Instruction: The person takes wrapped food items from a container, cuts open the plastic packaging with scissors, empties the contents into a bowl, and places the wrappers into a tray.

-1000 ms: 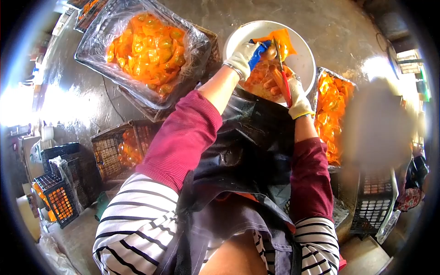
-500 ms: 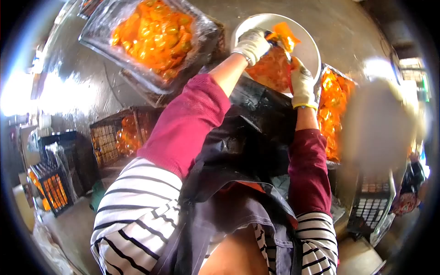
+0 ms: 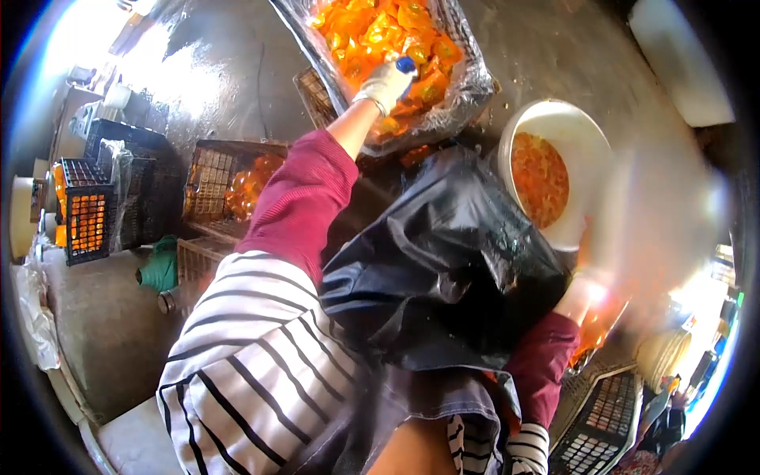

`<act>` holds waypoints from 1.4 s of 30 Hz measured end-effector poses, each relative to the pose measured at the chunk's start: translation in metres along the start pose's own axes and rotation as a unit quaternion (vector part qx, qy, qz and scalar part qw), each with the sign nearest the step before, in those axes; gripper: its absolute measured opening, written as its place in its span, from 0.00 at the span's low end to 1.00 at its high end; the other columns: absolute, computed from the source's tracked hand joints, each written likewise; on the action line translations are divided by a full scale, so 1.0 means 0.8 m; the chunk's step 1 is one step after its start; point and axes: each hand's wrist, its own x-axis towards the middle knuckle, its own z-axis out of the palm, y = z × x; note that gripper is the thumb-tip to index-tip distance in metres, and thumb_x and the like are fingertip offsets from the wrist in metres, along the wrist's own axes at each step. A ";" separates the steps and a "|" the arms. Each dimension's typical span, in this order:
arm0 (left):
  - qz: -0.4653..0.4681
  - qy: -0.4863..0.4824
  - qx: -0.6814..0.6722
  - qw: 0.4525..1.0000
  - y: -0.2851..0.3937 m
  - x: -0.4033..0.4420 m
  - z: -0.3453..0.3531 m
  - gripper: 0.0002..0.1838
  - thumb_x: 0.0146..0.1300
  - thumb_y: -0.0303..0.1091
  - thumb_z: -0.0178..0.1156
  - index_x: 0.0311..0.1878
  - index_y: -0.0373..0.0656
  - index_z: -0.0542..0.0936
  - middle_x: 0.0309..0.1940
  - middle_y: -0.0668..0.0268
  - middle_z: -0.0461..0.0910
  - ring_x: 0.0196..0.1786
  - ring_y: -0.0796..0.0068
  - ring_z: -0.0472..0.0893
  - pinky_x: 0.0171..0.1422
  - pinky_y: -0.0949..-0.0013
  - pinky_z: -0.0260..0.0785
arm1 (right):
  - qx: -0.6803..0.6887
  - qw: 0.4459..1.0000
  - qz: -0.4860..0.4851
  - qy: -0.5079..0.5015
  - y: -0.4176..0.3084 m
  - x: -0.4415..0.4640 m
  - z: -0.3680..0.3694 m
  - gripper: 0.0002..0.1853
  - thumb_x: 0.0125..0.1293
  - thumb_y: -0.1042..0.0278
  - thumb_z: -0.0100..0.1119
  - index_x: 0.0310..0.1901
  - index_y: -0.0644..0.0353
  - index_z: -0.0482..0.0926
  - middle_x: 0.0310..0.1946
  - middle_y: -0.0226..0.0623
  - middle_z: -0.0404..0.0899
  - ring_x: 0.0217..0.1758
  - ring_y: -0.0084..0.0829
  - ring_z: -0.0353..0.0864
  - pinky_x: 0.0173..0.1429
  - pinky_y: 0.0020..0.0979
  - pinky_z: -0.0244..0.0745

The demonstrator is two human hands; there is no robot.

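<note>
My left hand (image 3: 387,84), in a pale glove, reaches into the plastic-lined crate (image 3: 480,75) of glossy orange pieces (image 3: 380,30). Its fingers look bent in among the pieces; whatever they hold is hidden. A small blue piece (image 3: 405,65) shows at the fingertips. My right hand (image 3: 579,286) lies low on the right, mostly lost behind a pale blur and glare, so its fingers cannot be made out. A reddish strip (image 3: 586,237) shows just above it. Nearby stands a white bucket (image 3: 587,150) with a wet orange-red mass (image 3: 540,180) in it.
A black plastic apron (image 3: 443,261) covers my lap. Beside me on the left is a tipped crate (image 3: 207,184) with orange pieces, and black crates (image 3: 87,207) stand farther out. On the right, another batch of orange pieces (image 3: 594,332) lies near a black crate (image 3: 602,423).
My left hand has left the bucket, where it held an orange piece, and moved into the lined crate. My right hand, earlier holding a red-handled knife, has drawn back from the bucket. The view has shifted.
</note>
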 end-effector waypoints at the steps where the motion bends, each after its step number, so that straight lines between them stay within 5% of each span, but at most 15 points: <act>1: -0.037 -0.018 0.028 0.999 0.006 0.003 -0.001 0.17 0.42 0.46 0.48 0.30 0.43 0.69 0.24 0.58 0.71 0.29 0.64 0.70 0.32 0.67 0.61 | 0.003 1.000 0.002 0.000 0.000 0.001 0.001 0.18 0.47 0.56 0.43 0.37 0.60 0.64 0.28 0.34 0.67 0.23 0.26 0.67 0.20 0.24 0.62; 5: 0.024 -0.179 0.182 0.967 0.025 0.015 -0.001 0.24 0.41 0.48 0.48 0.40 0.42 0.64 0.35 0.58 0.68 0.39 0.63 0.68 0.42 0.68 0.59 | 0.009 1.000 0.014 0.003 0.003 0.007 0.003 0.19 0.46 0.54 0.44 0.36 0.60 0.64 0.28 0.35 0.67 0.23 0.27 0.66 0.19 0.26 0.61; 9: 0.002 -0.206 0.227 0.952 -0.046 0.072 0.113 0.15 0.43 0.39 0.46 0.34 0.43 0.70 0.34 0.59 0.69 0.39 0.64 0.69 0.40 0.68 0.60 | 0.024 0.999 0.023 0.007 0.008 0.019 0.005 0.21 0.45 0.52 0.44 0.36 0.60 0.64 0.28 0.35 0.66 0.22 0.27 0.65 0.18 0.28 0.61; 14: 0.029 -0.276 0.317 0.907 -0.043 0.078 0.122 0.12 0.43 0.34 0.42 0.31 0.44 0.73 0.32 0.59 0.70 0.37 0.66 0.70 0.38 0.69 0.61 | 0.041 0.999 0.016 0.000 0.030 0.034 -0.012 0.27 0.41 0.47 0.47 0.37 0.62 0.62 0.27 0.36 0.65 0.20 0.27 0.64 0.14 0.29 0.60; 16: 0.069 -0.244 0.284 0.925 -0.054 0.075 0.123 0.13 0.43 0.38 0.43 0.30 0.43 0.73 0.32 0.58 0.70 0.37 0.66 0.70 0.39 0.70 0.61 | 0.034 0.998 0.047 0.028 0.026 0.033 0.009 0.31 0.37 0.45 0.48 0.40 0.62 0.61 0.26 0.36 0.65 0.20 0.27 0.64 0.12 0.28 0.60; 19: -0.116 -0.155 0.020 0.981 -0.067 0.066 0.111 0.19 0.40 0.49 0.49 0.26 0.40 0.72 0.25 0.54 0.71 0.32 0.62 0.71 0.31 0.68 0.61 | -0.009 0.999 0.036 0.010 0.023 0.023 -0.006 0.35 0.36 0.44 0.48 0.43 0.62 0.58 0.29 0.37 0.66 0.21 0.26 0.65 0.14 0.27 0.62; 25: 0.044 -0.030 -0.306 0.950 0.024 0.005 0.031 0.21 0.46 0.44 0.46 0.43 0.44 0.62 0.37 0.68 0.65 0.39 0.74 0.66 0.42 0.73 0.59 | -0.058 0.998 0.016 -0.035 0.031 0.007 0.014 0.27 0.41 0.52 0.47 0.41 0.62 0.60 0.29 0.36 0.66 0.24 0.24 0.65 0.21 0.25 0.63; 28: -0.017 -0.039 -0.315 0.948 0.083 -0.001 0.030 0.22 0.47 0.46 0.45 0.44 0.43 0.61 0.39 0.63 0.65 0.41 0.68 0.65 0.43 0.71 0.58 | -0.098 0.993 0.014 -0.063 0.031 -0.006 0.032 0.24 0.43 0.56 0.47 0.40 0.62 0.61 0.30 0.36 0.66 0.25 0.23 0.66 0.24 0.24 0.63; 31: 0.011 -0.060 -0.173 0.983 0.154 -0.025 0.050 0.23 0.47 0.50 0.41 0.37 0.38 0.65 0.30 0.55 0.69 0.34 0.63 0.69 0.36 0.69 0.61 | -0.148 0.985 0.011 -0.088 0.028 -0.020 0.044 0.20 0.45 0.60 0.46 0.39 0.63 0.62 0.30 0.35 0.67 0.27 0.23 0.66 0.28 0.22 0.63; 34: 0.152 -0.058 -0.034 0.986 0.193 -0.047 0.086 0.27 0.46 0.53 0.41 0.36 0.35 0.66 0.28 0.55 0.70 0.33 0.65 0.70 0.34 0.71 0.61 | -0.214 0.969 0.007 -0.120 0.025 -0.030 0.056 0.17 0.47 0.64 0.46 0.38 0.63 0.63 0.30 0.35 0.67 0.28 0.22 0.66 0.31 0.21 0.63; 35: 0.160 -0.078 -0.056 0.982 0.198 -0.053 0.108 0.27 0.47 0.53 0.41 0.37 0.35 0.65 0.29 0.57 0.69 0.33 0.67 0.70 0.35 0.73 0.61 | -0.237 0.962 0.007 -0.132 0.023 -0.030 0.059 0.15 0.47 0.65 0.46 0.38 0.63 0.63 0.30 0.35 0.67 0.29 0.22 0.66 0.32 0.21 0.63; 36: 0.085 -0.154 -0.253 0.951 0.200 -0.052 0.140 0.27 0.47 0.53 0.41 0.38 0.36 0.65 0.31 0.59 0.69 0.34 0.69 0.69 0.36 0.75 0.60 | -0.251 0.957 0.012 -0.147 0.024 -0.028 0.059 0.14 0.48 0.66 0.46 0.37 0.63 0.63 0.30 0.35 0.67 0.29 0.21 0.66 0.33 0.20 0.64; 37: -0.053 -0.222 -0.494 0.839 0.205 -0.056 0.154 0.27 0.47 0.52 0.41 0.39 0.36 0.64 0.32 0.61 0.69 0.35 0.72 0.69 0.37 0.77 0.60 | -0.257 0.953 0.019 -0.160 0.026 -0.024 0.055 0.13 0.49 0.68 0.45 0.37 0.63 0.63 0.30 0.35 0.67 0.30 0.21 0.66 0.34 0.20 0.64; 39: -0.081 -0.224 -0.633 0.737 0.220 -0.079 0.167 0.20 0.48 0.46 0.46 0.37 0.39 0.66 0.31 0.65 0.69 0.35 0.74 0.69 0.37 0.79 0.59 | -0.221 0.952 0.071 -0.198 0.040 -0.010 0.035 0.11 0.47 0.75 0.48 0.35 0.64 0.64 0.29 0.34 0.67 0.32 0.21 0.66 0.36 0.19 0.63; 42: 0.032 -0.219 -0.474 0.852 0.231 -0.091 0.161 0.19 0.47 0.43 0.49 0.38 0.39 0.66 0.30 0.65 0.69 0.34 0.76 0.68 0.36 0.79 0.59 | -0.206 0.954 0.073 -0.207 0.039 -0.011 0.036 0.10 0.48 0.73 0.48 0.34 0.64 0.65 0.29 0.33 0.68 0.33 0.21 0.66 0.36 0.18 0.62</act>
